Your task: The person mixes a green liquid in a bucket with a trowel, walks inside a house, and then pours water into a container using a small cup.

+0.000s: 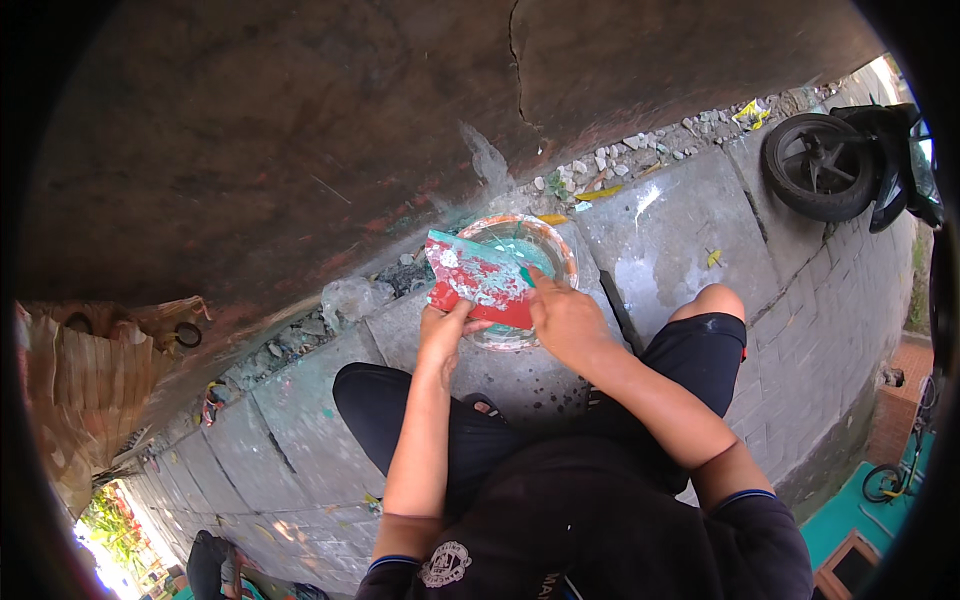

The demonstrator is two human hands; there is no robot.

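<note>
A flat red panel (485, 278), smeared with pale green and whitish paint, is held tilted over a round bucket (572, 262). My left hand (446, 328) is closed on the panel's lower left edge, thumb on top and fingers underneath. At its right end my right hand (568, 315) is closed, the index finger stretched along a small green piece (527, 276) pressed against the panel. The kind of that piece is hidden by the fingers. Pale green, watery stuff shows inside the bucket, whose rim carries orange and white stains.
A dark, cracked wall (300, 130) rises just beyond the bucket, with rubble (620, 155) along its foot. Grey paving slabs (690, 230) lie around my bent knees. A motorbike wheel (820, 165) stands at the far right. Another person (212, 565) is at the lower left.
</note>
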